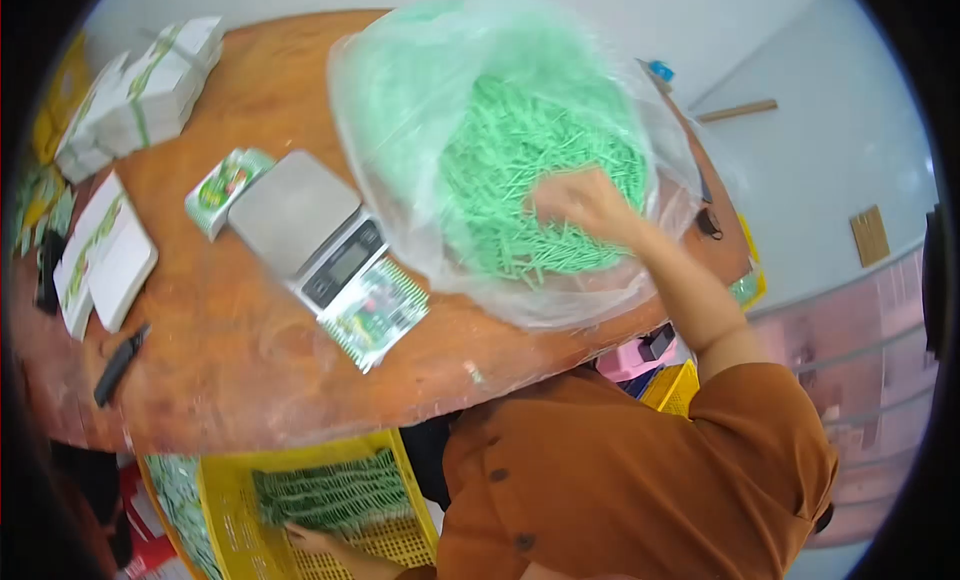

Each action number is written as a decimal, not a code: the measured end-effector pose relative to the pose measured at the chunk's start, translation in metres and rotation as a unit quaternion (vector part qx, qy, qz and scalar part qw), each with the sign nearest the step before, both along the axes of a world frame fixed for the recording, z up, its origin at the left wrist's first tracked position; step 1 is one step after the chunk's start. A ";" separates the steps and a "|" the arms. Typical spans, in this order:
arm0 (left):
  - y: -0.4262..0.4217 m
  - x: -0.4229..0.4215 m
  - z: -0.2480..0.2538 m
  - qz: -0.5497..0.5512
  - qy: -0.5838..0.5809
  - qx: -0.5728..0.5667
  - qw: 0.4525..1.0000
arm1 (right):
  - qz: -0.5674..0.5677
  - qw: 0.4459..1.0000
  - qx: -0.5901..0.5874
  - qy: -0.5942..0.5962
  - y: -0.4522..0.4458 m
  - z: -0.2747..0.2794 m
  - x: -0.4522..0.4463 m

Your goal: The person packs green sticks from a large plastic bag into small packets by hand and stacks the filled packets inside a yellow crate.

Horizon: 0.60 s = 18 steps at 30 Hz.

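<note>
My right hand (pixel 575 202) is over the heap of thin green sticks (pixel 540 145) inside a large clear plastic bag (pixel 390 150). Motion blurs its fingers, and whether they hold sticks cannot be made out. Low in the view, my left hand (pixel 308 540) reaches into a yellow crate (pixel 225 500), its fingers apart at the near edge of the rows of green packets (pixel 335 490). Left of the bag lies a digital scale (pixel 300 215), with one printed packet (pixel 375 312) against its display end and a stack of packets (pixel 225 188) beside its plate.
Bundled white cartons (pixel 140 100) stand at the table's far left, with flat white cartons (pixel 105 255) nearer. A black-handled tool (pixel 120 365) lies on the brown table (pixel 240 380). Another crate with packets (pixel 180 500) is below. A pink object (pixel 635 360) sits under the table's right edge.
</note>
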<state>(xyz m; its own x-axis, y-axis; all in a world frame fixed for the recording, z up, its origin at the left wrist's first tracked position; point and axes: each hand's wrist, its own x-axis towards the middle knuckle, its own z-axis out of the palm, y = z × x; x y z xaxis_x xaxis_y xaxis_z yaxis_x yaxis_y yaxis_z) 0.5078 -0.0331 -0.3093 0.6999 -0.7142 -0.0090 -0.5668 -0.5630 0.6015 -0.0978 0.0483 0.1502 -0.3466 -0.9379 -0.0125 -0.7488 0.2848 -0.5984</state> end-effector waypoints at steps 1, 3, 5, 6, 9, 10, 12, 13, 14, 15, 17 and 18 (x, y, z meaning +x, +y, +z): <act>0.002 -0.002 -0.003 0.026 -0.003 -0.009 1.000 | -0.073 0.990 0.086 0.090 -0.015 0.002 -0.047; 0.002 0.007 0.002 0.039 -0.019 -0.006 0.999 | -0.124 0.934 0.033 0.333 -0.017 -0.036 -0.166; -0.005 0.033 0.003 0.006 -0.095 0.112 0.989 | -0.154 0.903 -0.051 0.397 -0.030 -0.043 -0.203; -0.005 0.027 0.018 0.012 -0.094 0.105 0.990 | -0.185 0.918 0.019 0.350 -0.035 -0.053 -0.197; -0.001 -0.010 0.112 -0.049 -0.095 -0.054 0.993 | -0.263 0.923 0.068 0.272 -0.048 -0.079 -0.187; -0.004 -0.023 0.132 -0.043 -0.100 -0.060 0.992 | -0.307 0.917 0.051 0.250 -0.056 -0.085 -0.187; -0.005 -0.035 0.162 -0.106 -0.129 -0.139 0.976 | -0.292 0.915 0.059 0.272 -0.071 -0.101 -0.191; -0.008 -0.035 0.166 -0.103 -0.139 -0.142 0.975 | -0.292 0.901 0.025 0.319 -0.078 -0.112 -0.197; -0.014 -0.033 0.165 -0.152 -0.168 -0.155 0.962 | -0.295 0.883 -0.009 0.364 -0.081 -0.121 -0.201; -0.019 -0.030 0.171 -0.203 -0.196 -0.165 0.945 | -0.298 0.887 -0.009 0.352 -0.079 -0.122 -0.205; -0.022 -0.072 0.222 -0.244 -0.219 -0.223 0.918 | -0.239 0.929 0.082 0.271 -0.069 -0.107 -0.216; -0.022 -0.104 0.254 -0.284 -0.229 -0.278 0.889 | -0.238 0.931 0.081 0.265 -0.058 -0.098 -0.217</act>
